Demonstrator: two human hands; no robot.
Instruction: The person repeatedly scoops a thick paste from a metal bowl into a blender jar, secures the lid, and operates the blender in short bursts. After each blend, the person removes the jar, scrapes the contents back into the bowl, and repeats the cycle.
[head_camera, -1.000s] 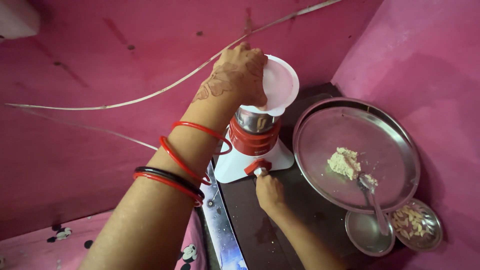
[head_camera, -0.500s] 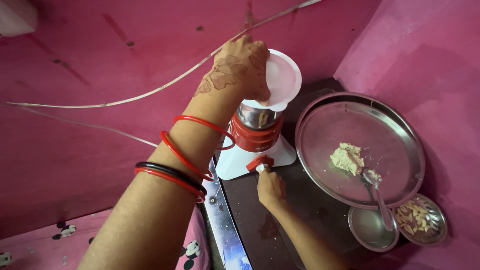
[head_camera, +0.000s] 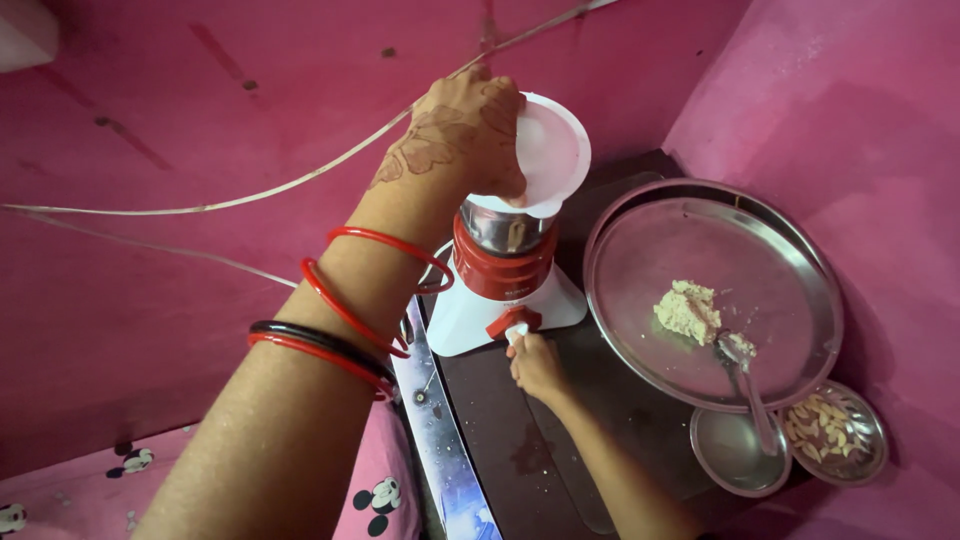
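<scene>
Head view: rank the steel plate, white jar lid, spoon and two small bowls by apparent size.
1. Steel plate
2. White jar lid, though nearer the camera
3. Empty bowl and bowl of seeds, alike
4. Spoon, slimmest

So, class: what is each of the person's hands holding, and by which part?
The left hand presses on the white lid of the mixer grinder, gripping its near edge. The right hand pinches the red knob on its base.
</scene>
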